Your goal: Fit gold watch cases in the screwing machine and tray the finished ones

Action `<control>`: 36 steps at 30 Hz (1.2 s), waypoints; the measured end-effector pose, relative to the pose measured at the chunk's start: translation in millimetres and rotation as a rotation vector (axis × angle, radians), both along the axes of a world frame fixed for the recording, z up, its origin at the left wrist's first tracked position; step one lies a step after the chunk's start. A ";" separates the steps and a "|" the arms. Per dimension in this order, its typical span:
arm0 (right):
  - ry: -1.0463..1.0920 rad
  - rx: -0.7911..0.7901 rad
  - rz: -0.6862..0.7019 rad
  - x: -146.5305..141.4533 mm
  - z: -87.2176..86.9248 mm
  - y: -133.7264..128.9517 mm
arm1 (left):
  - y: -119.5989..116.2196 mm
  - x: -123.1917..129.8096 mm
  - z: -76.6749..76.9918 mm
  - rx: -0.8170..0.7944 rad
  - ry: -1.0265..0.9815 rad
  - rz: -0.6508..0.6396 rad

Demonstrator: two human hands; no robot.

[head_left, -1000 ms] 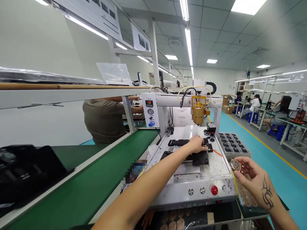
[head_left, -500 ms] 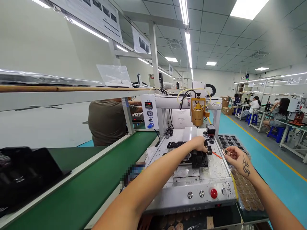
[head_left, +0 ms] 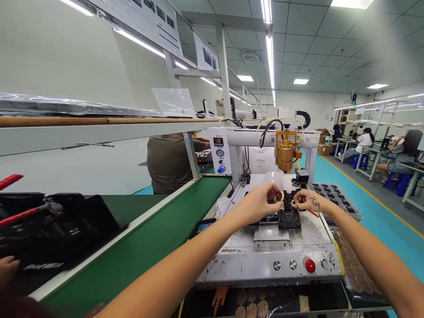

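My left hand (head_left: pixel 265 203) is above the black fixture (head_left: pixel 289 217) on the machine bed, pinching a small copper-coloured ring (head_left: pixel 281 197) by its edge. Close beside it, my right hand (head_left: pixel 306 201) has its thumb and fingers closed on a round, pale-rimmed disc (head_left: pixel 294 203), low over the fixture's right part. Fingers partly cover both round pieces, and whether the disc touches the fixture I cannot tell. An orange-red stick (head_left: pixel 313 213) lies under my right wrist.
A brass-coloured dispensing head (head_left: pixel 285 154) hangs behind my hands. Trays of round pieces (head_left: pixel 356 260) and black parts (head_left: pixel 334 196) stand to the right. Another person's hand (head_left: pixel 8 268) is by a black case (head_left: pixel 66 229) left of the green belt (head_left: pixel 145 247). A red button (head_left: pixel 310 265) sits in front.
My left hand has lifted off the fixture and now holds the copper-coloured ring. My right hand has come left with the disc, over the fixture. Red-handled tools and another person's hand have appeared at left.
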State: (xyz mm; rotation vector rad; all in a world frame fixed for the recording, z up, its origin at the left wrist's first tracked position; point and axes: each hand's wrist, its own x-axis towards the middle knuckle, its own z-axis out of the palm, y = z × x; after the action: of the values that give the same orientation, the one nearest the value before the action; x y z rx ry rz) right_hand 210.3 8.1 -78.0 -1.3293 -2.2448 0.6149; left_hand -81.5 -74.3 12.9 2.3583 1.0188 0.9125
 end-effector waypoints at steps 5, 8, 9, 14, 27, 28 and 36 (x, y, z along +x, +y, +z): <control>-0.015 0.076 0.021 -0.1 -4.0 0.7 | -30.6 -33.2 -7.1 -0.005 -0.035 -0.013; 0.004 0.143 -0.024 -1.8 -11.8 -1.4 | -47.2 -50.4 -15.8 0.007 -0.034 0.003; 0.010 0.160 -0.042 -2.5 -14.2 -2.3 | -52.8 -55.8 -18.6 0.015 -0.035 0.013; 0.044 0.204 -0.097 -9.6 -12.2 -4.9 | -77.7 -71.3 -27.1 0.010 -0.080 0.056; 0.209 0.525 -0.628 9.8 -77.8 -204.5 | -142.6 -101.8 -127.5 0.094 -0.138 0.241; 0.202 0.543 -0.656 12.5 -88.4 -216.4 | -146.5 -105.9 -138.8 0.080 -0.142 0.256; 0.179 0.674 -0.529 -53.2 -142.6 -251.0 | -162.7 -92.8 -225.9 -0.212 -0.129 0.005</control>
State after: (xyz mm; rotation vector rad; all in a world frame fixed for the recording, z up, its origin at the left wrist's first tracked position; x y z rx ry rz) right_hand 157.1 -242.9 -220.6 -1.3403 -1.6205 -0.1953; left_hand -174.3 -237.0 -213.0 2.0963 1.0164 0.8987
